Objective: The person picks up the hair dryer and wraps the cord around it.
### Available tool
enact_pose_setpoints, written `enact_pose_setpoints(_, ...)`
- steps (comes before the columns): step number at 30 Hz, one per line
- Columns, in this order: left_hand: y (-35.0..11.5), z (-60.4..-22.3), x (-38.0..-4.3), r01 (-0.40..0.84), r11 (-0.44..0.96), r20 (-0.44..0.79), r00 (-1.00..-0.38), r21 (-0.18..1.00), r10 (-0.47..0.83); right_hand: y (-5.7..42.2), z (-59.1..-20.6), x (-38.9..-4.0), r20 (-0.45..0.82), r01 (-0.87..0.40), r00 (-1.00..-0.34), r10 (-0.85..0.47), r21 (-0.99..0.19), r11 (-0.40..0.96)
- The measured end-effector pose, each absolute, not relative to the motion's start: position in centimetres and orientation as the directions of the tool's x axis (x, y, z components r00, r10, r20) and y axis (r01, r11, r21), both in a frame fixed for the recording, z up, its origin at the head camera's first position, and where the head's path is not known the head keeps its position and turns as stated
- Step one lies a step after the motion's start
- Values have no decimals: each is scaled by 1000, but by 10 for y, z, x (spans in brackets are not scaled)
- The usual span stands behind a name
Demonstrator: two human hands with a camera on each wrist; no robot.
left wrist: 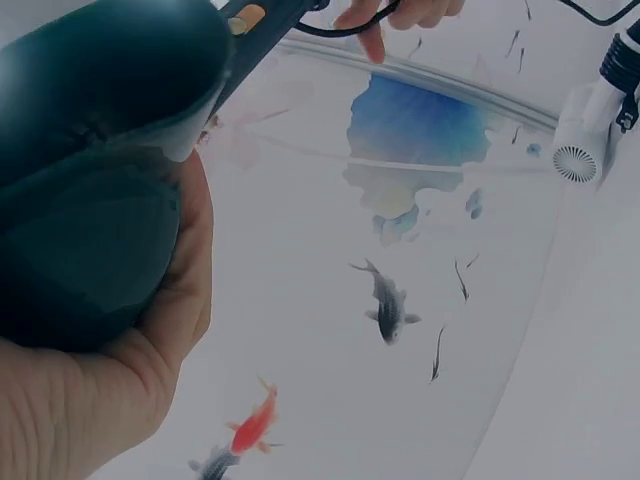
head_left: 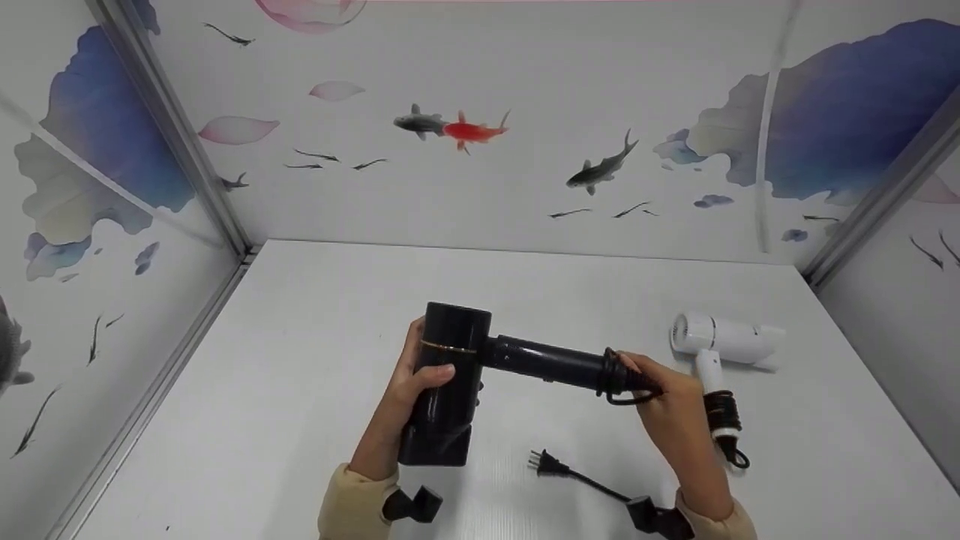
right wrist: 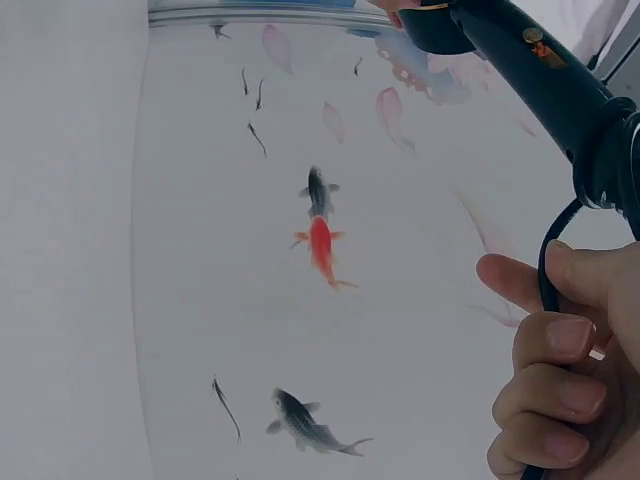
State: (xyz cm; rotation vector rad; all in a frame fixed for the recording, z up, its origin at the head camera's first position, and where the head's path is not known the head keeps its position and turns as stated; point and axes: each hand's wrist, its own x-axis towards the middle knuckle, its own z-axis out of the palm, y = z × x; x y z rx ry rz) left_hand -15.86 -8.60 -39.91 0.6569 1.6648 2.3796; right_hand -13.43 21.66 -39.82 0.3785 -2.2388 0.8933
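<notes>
A black hair dryer [head_left: 446,397] with a thin gold ring is held up over the white table. My left hand [head_left: 401,405] grips its barrel from the left side, thumb across the front. The handle [head_left: 547,360] points right, and black cord [head_left: 613,375] is looped around its end. At that end, my right hand [head_left: 675,409] pinches the cord; in the right wrist view the thumb and curled fingers [right wrist: 550,390] close on the cord [right wrist: 548,270]. The two-pin plug [head_left: 551,463] hangs at the cord's free end, below the handle.
A white hair dryer [head_left: 731,339] lies on the table [head_left: 300,315] at the right, its black cord [head_left: 722,411] wound around the handle, close beside my right wrist. Printed panels with fish and petals [head_left: 525,60] wall in the table at the back and both sides.
</notes>
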Motion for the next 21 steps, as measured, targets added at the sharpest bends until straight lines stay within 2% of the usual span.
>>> enact_pose_setpoints(9,-81,-398,-158,119,-396,239,-932,911,271,201,-401,-130,542,-424,-832,-124,-476,770)
enact_pose_setpoints(16,-74,-399,-156,126,-386,220,-953,914,210,198,-402,-128,494,-475,-841,-221,-477,740)
enact_pose_setpoints(21,-73,-400,-155,106,-373,167,-976,922,137,196,-405,-129,517,-545,-808,-284,-473,692)
